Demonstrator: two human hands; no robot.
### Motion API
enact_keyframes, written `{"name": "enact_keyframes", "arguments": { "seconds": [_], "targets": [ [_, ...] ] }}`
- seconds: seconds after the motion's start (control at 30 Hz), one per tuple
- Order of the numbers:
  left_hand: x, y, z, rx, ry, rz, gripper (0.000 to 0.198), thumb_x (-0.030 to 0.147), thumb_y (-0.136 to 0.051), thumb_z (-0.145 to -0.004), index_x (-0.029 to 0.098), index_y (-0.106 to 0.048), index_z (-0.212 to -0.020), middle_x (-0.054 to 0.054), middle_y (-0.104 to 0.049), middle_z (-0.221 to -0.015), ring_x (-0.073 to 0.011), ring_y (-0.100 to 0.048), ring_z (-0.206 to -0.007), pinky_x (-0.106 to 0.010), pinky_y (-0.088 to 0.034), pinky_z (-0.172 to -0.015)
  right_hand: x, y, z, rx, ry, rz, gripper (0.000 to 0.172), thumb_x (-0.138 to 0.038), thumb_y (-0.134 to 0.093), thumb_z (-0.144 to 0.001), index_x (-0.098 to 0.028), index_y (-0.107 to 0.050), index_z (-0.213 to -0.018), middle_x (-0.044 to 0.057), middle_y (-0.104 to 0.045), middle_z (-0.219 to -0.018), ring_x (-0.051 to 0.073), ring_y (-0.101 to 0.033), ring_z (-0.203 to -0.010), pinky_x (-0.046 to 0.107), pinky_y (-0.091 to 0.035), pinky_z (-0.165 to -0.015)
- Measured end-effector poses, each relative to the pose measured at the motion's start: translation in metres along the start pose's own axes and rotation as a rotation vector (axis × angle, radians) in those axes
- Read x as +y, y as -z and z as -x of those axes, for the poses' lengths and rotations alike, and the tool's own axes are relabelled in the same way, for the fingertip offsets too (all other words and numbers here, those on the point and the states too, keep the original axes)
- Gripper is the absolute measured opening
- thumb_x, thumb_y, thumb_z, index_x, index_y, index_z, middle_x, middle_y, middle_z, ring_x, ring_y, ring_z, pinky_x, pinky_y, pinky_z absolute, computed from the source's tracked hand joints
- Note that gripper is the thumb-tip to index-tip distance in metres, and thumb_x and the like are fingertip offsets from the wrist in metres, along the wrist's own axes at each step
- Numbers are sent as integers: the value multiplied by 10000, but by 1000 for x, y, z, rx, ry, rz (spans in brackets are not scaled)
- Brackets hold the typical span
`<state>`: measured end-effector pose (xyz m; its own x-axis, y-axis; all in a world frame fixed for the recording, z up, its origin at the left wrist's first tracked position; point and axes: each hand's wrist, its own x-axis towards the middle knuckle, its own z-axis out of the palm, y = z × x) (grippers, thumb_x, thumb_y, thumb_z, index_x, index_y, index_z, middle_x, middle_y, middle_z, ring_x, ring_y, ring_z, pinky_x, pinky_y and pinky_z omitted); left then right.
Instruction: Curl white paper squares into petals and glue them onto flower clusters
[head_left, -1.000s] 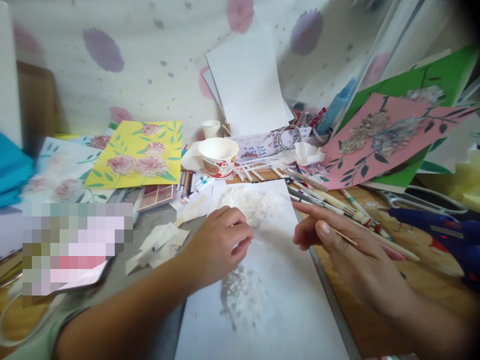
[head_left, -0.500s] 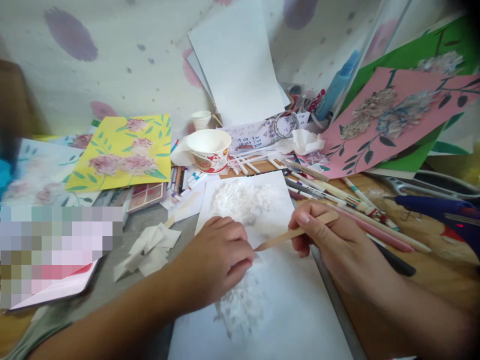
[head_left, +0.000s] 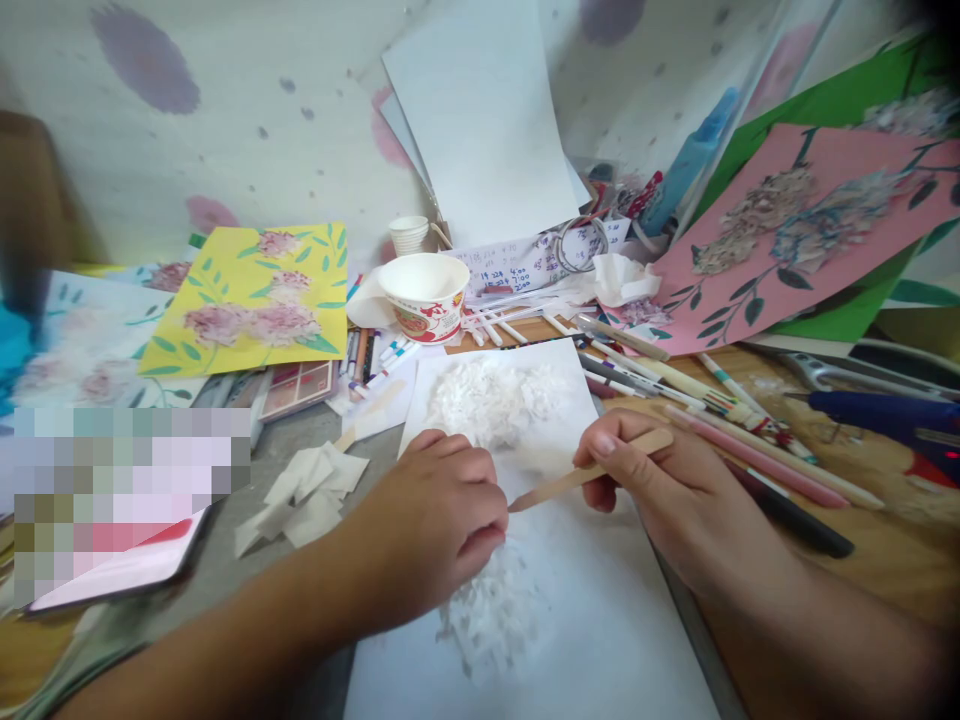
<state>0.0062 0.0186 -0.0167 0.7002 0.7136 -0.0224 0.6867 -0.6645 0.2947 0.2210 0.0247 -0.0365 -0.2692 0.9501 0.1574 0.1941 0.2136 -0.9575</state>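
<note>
My right hand (head_left: 649, 475) pinches a flat wooden craft stick (head_left: 559, 485), whose darkened tip reaches the fingertips of my left hand (head_left: 457, 505). The left fingers are curled and pressed together above the paper; whatever they hold is hidden. Beneath both hands lies a white sheet (head_left: 600, 640). On its upper part sits a ruffled cluster of white paper bits (head_left: 480, 400). A second white paper cluster (head_left: 491, 620) is lower down, partly behind my left hand. Folded white tissue pieces (head_left: 304, 495) lie left of the sheet.
A paper bowl (head_left: 421, 300) and stacked paper cups (head_left: 409, 236) stand at the back. Pens and brushes (head_left: 675, 385) crowd the right, beside a blue glue gun (head_left: 885, 415). Finished flower pictures lean on both sides, one yellow (head_left: 247, 300), one pink (head_left: 795, 240). A partly blurred tablet-like object (head_left: 112, 575) lies left.
The view has shifted slightly, so the scene sits a little further right. Both hands keep nearly the same pose, with the stick tip still at the left fingertips.
</note>
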Motion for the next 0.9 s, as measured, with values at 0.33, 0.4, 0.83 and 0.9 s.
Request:
{"name": "enact_keyframes", "arguments": {
  "seconds": [0.33, 0.4, 0.83, 0.9],
  "targets": [
    [-3, -1, -1, -98, 50, 131, 98, 146, -583, -803, 198, -642, -744, 7, -591, -809, -169, -520, -802, -334, -299, -784, -1, -7, -4, -78, -143, -55, 356, -440, -446, -908, -199, -543, -665, -13, -536, -524, 126, -472, -472, 233, -355, -436],
    [-3, -1, -3, -108, 57, 149, 94, 144, -590, -798, 202, -646, -750, 11, -592, -807, -167, -525, -803, -329, -303, -785, 0, -9, -6, -94, -160, -72, 355, -433, -435, -911, -193, -537, -670, -19, -524, -522, 120, -465, -471, 227, -348, -440],
    [-10, -1, -4, -124, 2, 238, 98, 188, -610, -814, 203, -700, -780, -26, -615, -829, -176, -568, -852, -292, -401, -802, -19, -23, -27, -232, -157, 39, 311, -276, -403, -935, -194, -491, -648, -52, -442, -482, 103, -392, -430, 213, -292, -409],
    [-9, -2, -5, -114, -7, 245, 103, 210, -612, -821, 204, -703, -774, -28, -621, -823, -176, -572, -844, -291, -410, -803, -18, -24, -27, -228, -140, 23, 311, -289, -410, -932, -193, -497, -649, -51, -440, -486, 104, -397, -434, 215, -297, -413]
  ]
}}
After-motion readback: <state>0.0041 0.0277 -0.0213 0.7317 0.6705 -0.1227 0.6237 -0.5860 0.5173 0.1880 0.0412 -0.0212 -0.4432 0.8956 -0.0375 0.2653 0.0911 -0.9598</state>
